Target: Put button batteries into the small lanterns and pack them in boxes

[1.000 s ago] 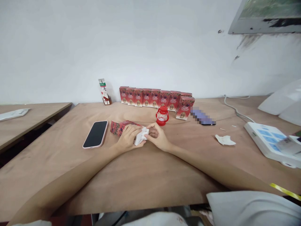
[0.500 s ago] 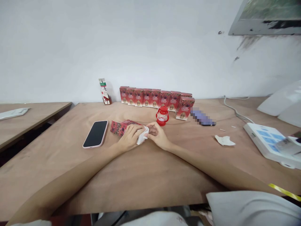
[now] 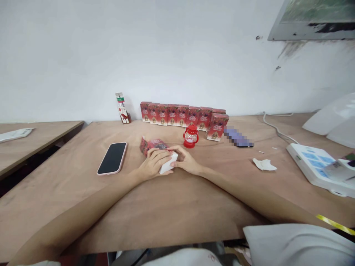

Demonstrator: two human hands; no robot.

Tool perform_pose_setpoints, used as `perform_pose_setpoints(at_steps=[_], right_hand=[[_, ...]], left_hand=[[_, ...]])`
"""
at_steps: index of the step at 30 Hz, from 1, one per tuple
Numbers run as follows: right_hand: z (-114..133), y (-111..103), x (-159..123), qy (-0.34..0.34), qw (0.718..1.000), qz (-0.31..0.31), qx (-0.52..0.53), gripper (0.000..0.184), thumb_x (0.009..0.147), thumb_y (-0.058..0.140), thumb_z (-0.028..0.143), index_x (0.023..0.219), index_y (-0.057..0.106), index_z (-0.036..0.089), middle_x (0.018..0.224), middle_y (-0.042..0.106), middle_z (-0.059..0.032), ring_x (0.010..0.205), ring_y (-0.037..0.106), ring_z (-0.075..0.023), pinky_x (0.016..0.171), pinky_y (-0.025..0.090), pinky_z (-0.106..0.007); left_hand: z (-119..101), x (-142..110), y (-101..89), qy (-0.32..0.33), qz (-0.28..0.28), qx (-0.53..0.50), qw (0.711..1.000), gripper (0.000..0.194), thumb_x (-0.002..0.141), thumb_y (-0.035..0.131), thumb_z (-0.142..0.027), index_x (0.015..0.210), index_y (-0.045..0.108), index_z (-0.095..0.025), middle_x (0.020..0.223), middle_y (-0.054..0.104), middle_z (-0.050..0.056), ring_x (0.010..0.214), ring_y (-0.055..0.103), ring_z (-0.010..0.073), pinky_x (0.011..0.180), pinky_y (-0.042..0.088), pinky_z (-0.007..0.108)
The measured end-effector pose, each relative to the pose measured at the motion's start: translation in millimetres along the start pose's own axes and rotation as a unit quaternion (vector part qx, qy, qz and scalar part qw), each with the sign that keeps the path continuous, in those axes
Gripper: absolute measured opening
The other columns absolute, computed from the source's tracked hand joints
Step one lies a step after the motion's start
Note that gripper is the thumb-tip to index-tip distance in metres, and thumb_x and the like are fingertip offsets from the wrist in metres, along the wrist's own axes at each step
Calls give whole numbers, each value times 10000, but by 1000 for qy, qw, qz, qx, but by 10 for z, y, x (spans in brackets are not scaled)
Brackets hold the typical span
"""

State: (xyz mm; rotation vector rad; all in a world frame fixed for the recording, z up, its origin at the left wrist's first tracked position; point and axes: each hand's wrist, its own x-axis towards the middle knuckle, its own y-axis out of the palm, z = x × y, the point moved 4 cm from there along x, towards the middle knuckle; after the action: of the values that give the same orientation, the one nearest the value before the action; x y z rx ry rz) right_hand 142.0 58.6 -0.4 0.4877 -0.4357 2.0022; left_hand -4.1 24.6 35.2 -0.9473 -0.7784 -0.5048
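A small red printed carton lies between my hands, its white end facing right and toward me. That end looks flat and folded shut. At the carton's far left, a red flap stands up. My left hand is wrapped over the carton's middle, hiding much of it. My right hand grips the white end, with the thumb on its near side and the fingers along its upper edge. Just beyond my right hand stands a small red lantern with a clear middle, touched by neither hand.
Several red cartons stand in a row by the wall, one carton slightly forward. A phone lies left, a small bottle stands behind it. Right are a purple blurred item, a paper scrap and a power strip.
The white flaps at the carton's right end were loose and now lie flat. The carton has turned a little, and its red left flap is drawn in closer. My right fingers have moved onto the end.
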Motion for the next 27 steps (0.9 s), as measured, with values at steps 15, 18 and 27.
perform_pose_setpoints(at_steps=[15,18,27], right_hand=[[302,262,-154,-190,833,51,-516,180,893,461,261,964,619,214,1140,530,-99,1183,405,-270,989,413,-477],[339,170,-145,-199,828,-46,-522,215,887,454,234,1066,573,216,1171,508,-109,1194,416,-263,997,396,-472],[216,-753,-33,-103,822,-272,-490,412,829,559,368,1218,484,252,1405,305,-118,1346,263,-317,1076,244,-553]], left_hand=[[434,-206,49,-434,-83,-200,874,776,740,669,-367,1359,229,-207,1218,499,148,977,605,205,826,541,395],[423,-214,81,-453,-75,-216,862,821,704,696,-353,1367,234,-205,1185,521,140,945,621,194,801,557,368],[396,-213,89,-412,-68,-198,887,967,664,723,-376,1424,134,-274,1187,526,134,952,610,232,680,585,335]])
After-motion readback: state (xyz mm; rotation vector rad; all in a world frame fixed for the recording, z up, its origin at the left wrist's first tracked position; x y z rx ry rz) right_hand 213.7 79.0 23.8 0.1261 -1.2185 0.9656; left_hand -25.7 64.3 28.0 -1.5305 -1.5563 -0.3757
